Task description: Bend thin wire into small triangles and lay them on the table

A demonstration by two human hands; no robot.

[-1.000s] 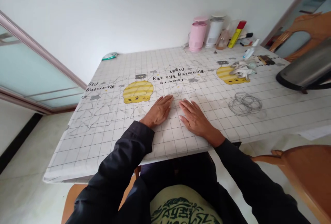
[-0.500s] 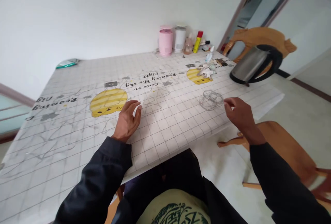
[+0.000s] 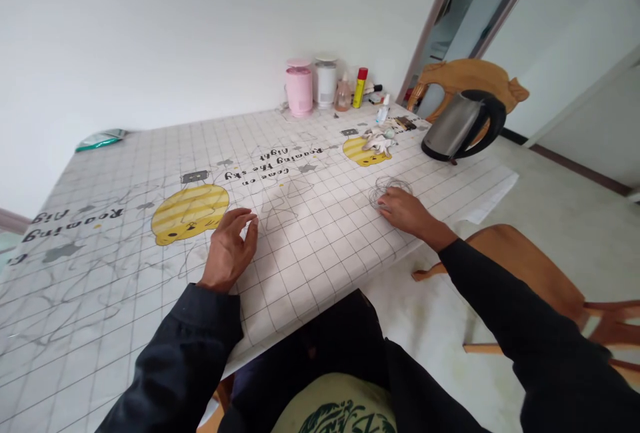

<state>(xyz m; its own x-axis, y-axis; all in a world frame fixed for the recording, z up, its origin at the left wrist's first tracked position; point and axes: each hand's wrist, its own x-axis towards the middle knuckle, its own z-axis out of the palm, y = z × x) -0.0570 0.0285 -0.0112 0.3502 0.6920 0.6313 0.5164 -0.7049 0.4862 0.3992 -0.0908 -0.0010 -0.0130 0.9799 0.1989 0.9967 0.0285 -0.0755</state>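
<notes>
A loose tangle of thin grey wire (image 3: 399,183) lies on the white checked tablecloth (image 3: 320,233). My right hand (image 3: 404,211) is over its near side, fingers bent and drawn together at the strands; whether they grip any is too small to tell. On the left, my left hand (image 3: 230,249) rests at the cloth beside a printed yellow striped bear (image 3: 193,209), with fingers curved, a gap between thumb and fingertips, and nothing held. Faint thin strands (image 3: 283,209) appear on the cloth to the right of that hand.
A steel kettle (image 3: 453,127) stands at the right end, near crumpled white gloves (image 3: 380,143). Along the wall are a pink container (image 3: 300,91), a white container (image 3: 326,83), small bottles and a yellow can (image 3: 359,89). Wooden chairs stand at right; a green packet (image 3: 101,139) lies back left.
My right hand has moved left from beside the wire tangle onto its near edge. My left hand keeps nearly the same pose. The camera view has shifted slightly.
</notes>
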